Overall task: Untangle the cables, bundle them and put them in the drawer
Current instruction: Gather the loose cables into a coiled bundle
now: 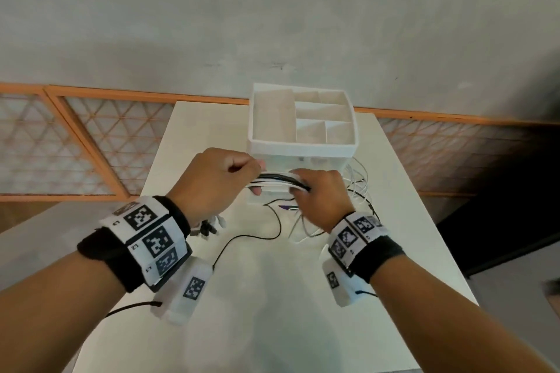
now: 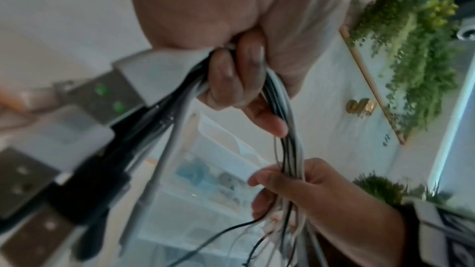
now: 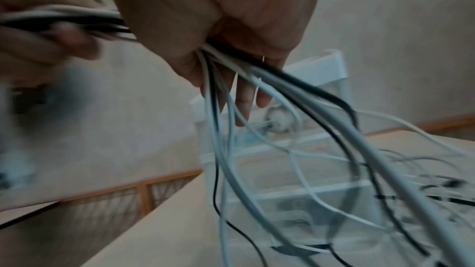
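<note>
**Cables gathered into one strand between both hands**

The cables (image 1: 277, 180), a mix of black and white leads, run as a tight horizontal strand in the middle of the head view, held just in front of the drawer unit (image 1: 298, 157). The left hand (image 1: 216, 182) is clenched around one end of the strand, its fingers (image 2: 226, 80) wrapped over the leads, with the plugs (image 1: 209, 225) hanging out below the wrist toward the lower left. The right hand (image 1: 319, 195) is likewise closed around the strand a little to the right, and past it the loose tails (image 1: 357, 188) spill in loops down onto the desk (image 1: 272, 297) at the right of the unit. One thin black lead (image 1: 251, 238) trails across the desk toward the lower centre.

These cables look light, limp and smooth-skinned, so they will probably sag and slide past each other unless squeezed together. The thicker grey leads should hold a bend more stubbornly than the thin ones. The best hold is likely near the plug ends, where the bulk stops slipping, with the other hand running along to collect the tails.

The white unit has a divided tray (image 1: 303, 118) on top in the upper centre; its clear drawers sit below, and I cannot tell whether one is open. Untangling seems largely done; coiling the loose tails remains.
</note>
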`<control>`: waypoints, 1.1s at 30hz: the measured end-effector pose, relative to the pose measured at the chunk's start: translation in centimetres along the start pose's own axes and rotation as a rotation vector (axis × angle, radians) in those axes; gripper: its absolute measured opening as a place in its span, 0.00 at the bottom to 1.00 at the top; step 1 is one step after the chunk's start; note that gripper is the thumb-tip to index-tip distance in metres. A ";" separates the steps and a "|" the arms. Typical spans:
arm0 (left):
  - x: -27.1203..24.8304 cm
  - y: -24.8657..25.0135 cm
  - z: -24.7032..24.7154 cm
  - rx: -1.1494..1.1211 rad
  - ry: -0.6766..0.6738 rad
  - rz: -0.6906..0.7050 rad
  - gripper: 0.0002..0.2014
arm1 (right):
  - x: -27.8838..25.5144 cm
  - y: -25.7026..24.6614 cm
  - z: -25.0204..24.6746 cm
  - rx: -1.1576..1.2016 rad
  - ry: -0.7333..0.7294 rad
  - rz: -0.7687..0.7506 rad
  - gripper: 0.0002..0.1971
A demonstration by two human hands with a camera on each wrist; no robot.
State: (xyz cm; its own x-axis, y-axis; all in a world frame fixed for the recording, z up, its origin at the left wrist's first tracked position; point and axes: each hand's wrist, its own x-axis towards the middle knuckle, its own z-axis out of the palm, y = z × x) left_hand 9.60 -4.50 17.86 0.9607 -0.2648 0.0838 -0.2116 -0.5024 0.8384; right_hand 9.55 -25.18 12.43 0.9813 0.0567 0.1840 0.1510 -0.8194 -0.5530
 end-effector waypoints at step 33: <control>2.0 -0.1 1.3 -0.140 -0.034 -0.296 0.21 | 0.0 4.7 -7.1 0.108 0.472 0.256 0.05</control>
State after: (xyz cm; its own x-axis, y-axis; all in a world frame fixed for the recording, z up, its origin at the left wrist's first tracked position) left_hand 11.31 -6.00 17.26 0.9697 -0.1523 -0.1910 0.1054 -0.4446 0.8895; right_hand 9.42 -33.11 15.63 0.8320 -0.4191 0.3636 -0.0494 -0.7086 -0.7039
